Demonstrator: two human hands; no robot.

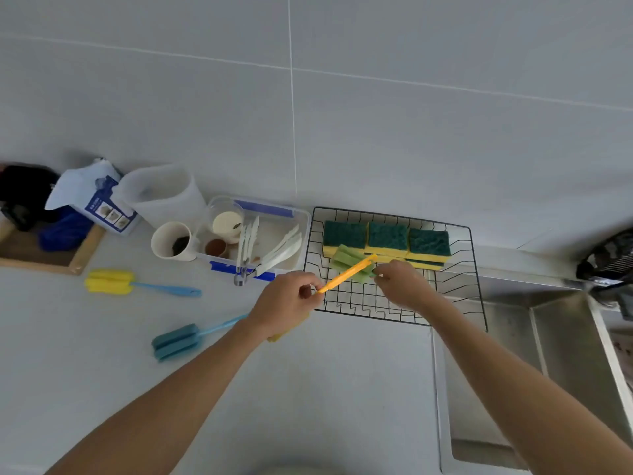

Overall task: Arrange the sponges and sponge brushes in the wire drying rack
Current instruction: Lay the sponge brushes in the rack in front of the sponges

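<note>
Orange handle, green foam head: we log a sponge brush (pixel 349 273) held over the wire drying rack (pixel 394 269), head end just in front of the sponges. Left hand (pixel 286 303) pinches the handle's near end w/ curled fingers; right hand (pixel 402 284) pinches the foam head at its right edge. Brush lies diagonal, handle running out past the rack's left-front edge. We can't tell whether the head touches the wires yet.

Already in rack: three green-and-yellow sponges (pixel 387 243) in a row along the back, touching side by side, scour side up; a further one seems tucked under the right-hand one.

Not yet racked, on the worktop (pixel 308 389): yellow-head brush w/ blue handle (pixel 109 282), well left of rack; teal-head brush w/ blue handle (pixel 176 341), its handle passing behind left wrist. A yellow bit shows under left hand, prob. another item, unclear.

Step in hand, our reading: seating the 1st brush. Approx. halfway thru the task.

Next move calls for: lower the head onto the wires in front of the sponges, swing the handle inside the rim so it doesn't overhang, let go w/ both hands. Then left hand to the teal brush, nearest.
</note>
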